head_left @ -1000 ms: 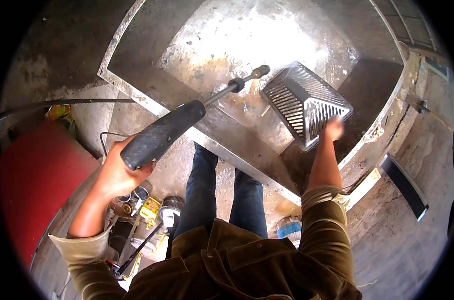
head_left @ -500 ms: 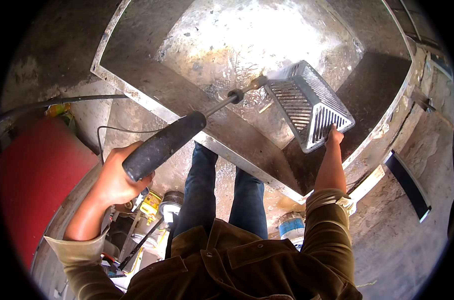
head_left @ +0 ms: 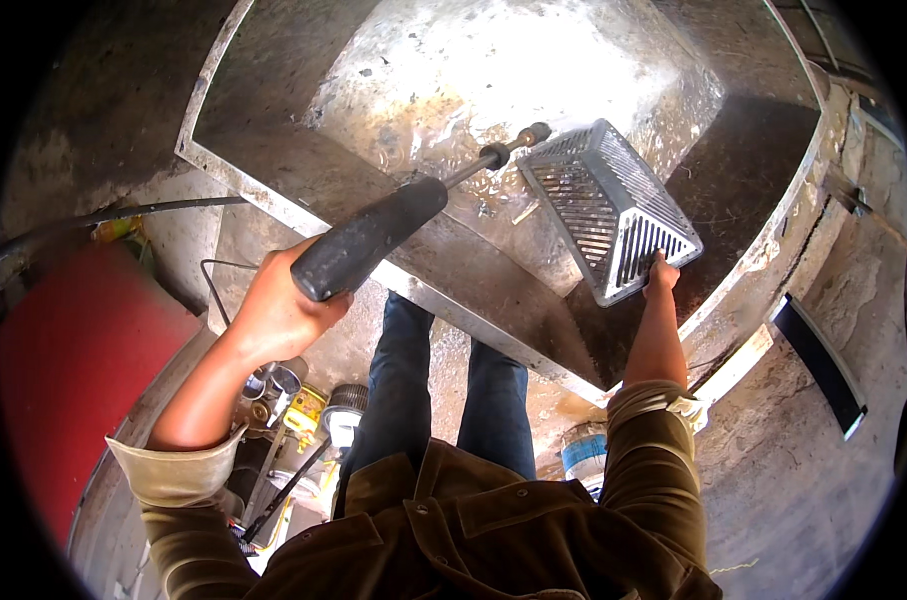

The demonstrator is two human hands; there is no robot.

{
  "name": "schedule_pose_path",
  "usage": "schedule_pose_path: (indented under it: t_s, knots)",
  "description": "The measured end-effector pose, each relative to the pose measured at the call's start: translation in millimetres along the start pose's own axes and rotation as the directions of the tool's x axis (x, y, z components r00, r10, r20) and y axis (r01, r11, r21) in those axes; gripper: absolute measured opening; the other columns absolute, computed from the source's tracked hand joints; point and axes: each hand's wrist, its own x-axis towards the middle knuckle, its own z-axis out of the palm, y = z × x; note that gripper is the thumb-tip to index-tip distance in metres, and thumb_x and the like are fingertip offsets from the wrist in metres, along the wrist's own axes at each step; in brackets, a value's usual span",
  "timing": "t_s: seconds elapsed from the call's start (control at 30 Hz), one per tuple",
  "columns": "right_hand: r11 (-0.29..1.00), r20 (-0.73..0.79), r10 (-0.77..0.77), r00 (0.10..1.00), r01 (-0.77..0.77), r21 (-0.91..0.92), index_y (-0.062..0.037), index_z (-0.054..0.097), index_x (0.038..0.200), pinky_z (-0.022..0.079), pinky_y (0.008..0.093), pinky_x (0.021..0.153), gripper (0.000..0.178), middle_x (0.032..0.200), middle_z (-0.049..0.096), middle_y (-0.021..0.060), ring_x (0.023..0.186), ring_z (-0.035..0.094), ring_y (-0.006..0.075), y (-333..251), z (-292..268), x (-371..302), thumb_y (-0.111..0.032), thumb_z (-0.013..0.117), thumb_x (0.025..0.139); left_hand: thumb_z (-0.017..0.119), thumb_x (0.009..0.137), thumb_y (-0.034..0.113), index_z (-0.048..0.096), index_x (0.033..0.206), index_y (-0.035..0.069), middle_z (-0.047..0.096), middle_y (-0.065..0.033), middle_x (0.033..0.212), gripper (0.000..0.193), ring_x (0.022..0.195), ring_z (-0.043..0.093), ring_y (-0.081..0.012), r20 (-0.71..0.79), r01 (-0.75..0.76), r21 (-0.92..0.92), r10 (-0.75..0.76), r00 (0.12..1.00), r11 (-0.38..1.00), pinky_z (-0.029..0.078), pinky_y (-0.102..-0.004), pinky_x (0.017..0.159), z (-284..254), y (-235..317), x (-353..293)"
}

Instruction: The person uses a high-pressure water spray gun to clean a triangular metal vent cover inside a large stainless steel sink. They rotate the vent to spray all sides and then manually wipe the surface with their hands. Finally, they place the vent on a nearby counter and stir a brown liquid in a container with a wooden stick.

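Note:
My left hand [head_left: 286,315] is closed round the grip of a pressure washer gun [head_left: 374,238] with a thick black body and a metal lance. The lance reaches over the near rim of a large metal trough [head_left: 304,218]. Its nozzle [head_left: 536,134] lies close to the far left corner of a grey slotted cover [head_left: 614,215], shaped like a hollow wedge. My right hand [head_left: 661,275] grips this cover at its near right corner, fingers partly hidden behind the slots. The cover is tilted inside the trough, whose floor glistens with water.
A black hose [head_left: 124,212] runs in from the left, above a red panel [head_left: 94,370]. By my legs are a yellow container [head_left: 304,412], a black round filter-like part [head_left: 347,402] and a blue-and-white bucket [head_left: 584,452]. A dark curved strip [head_left: 819,365] lies at the right.
My left hand has moved right and forward with the washer gun, bringing the nozzle slightly right and farther away. The cover in my right hand has shifted a little left. Mist beside the nozzle has faded.

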Motion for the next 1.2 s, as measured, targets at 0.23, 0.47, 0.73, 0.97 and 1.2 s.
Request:
schedule_pose_path:
  t_s: [0.23,0.47,0.73,0.97,1.2]
  knots:
    - [0.998,0.004,0.053,0.999,-0.053,-0.02,0.0025,0.051,0.126,0.049,0.0403,0.084,0.054,0.12,0.06,0.0131,0.099,0.061,0.0259,-1.0,-1.1,-4.1,-0.023,0.071,0.083,0.067,0.071,0.003,0.06,0.1,-0.002,0.066,-0.0139,0.083,0.03,0.077,0.061,-0.0188,0.049,-0.068,-0.085,0.072,0.996,0.994,0.048,-0.0323,0.075,11.8,-8.4,24.3]
    - [0.999,0.022,0.013,1.0,-0.013,0.031,0.0024,0.051,0.126,0.049,0.0419,0.083,0.054,0.12,0.06,0.013,0.1,0.061,0.0268,22.9,-11.2,20.4,-0.023,0.071,0.083,0.067,0.071,0.003,0.06,0.099,-0.003,0.065,-0.0121,0.081,0.03,0.077,0.058,-0.0144,0.056,-0.068,-0.166,0.079,0.995,0.984,0.047,-0.0308,0.074,31.1,-10.0,58.0]
    - [0.998,-0.065,0.061,0.996,-0.06,0.021,0.0039,0.056,0.12,0.05,0.037,0.077,0.043,0.108,0.065,0.0105,0.088,0.063,0.0215,6.9,0.1,-2.9,-0.014,0.069,0.083,0.067,0.071,0.001,0.061,0.106,-0.002,0.067,-0.0117,0.088,0.036,0.082,0.057,-0.0129,0.098,-0.023,-0.209,0.044,0.994,0.978,0.046,-0.0294,0.077,38.0,-21.6,70.6]
    - [0.961,0.055,0.199,0.978,-0.206,0.185,0.0059,0.06,0.112,0.05,0.0397,0.073,0.043,0.102,0.065,0.0105,0.084,0.062,0.0232,14.7,-9.3,20.8,-0.024,0.071,0.083,0.066,0.072,-0.001,0.059,0.109,0.0,0.066,-0.0095,0.092,0.038,0.084,0.058,-0.0137,0.113,-0.003,-0.265,0.034,0.993,0.964,0.046,-0.0299,0.08,26.7,-18.2,33.5]
    - [0.953,0.013,0.186,0.983,-0.183,0.242,0.0102,0.06,0.11,0.051,0.0385,0.073,0.044,0.103,0.065,0.0118,0.083,0.063,0.0226,28.6,-5.7,43.9,-0.027,0.067,0.087,0.067,0.072,0.001,0.06,0.103,-0.001,0.066,-0.0131,0.088,0.032,0.083,0.06,-0.0156,0.103,0.073,-0.208,-0.052,0.993,0.975,0.047,-0.0305,0.08,17.3,-19.2,-6.6]
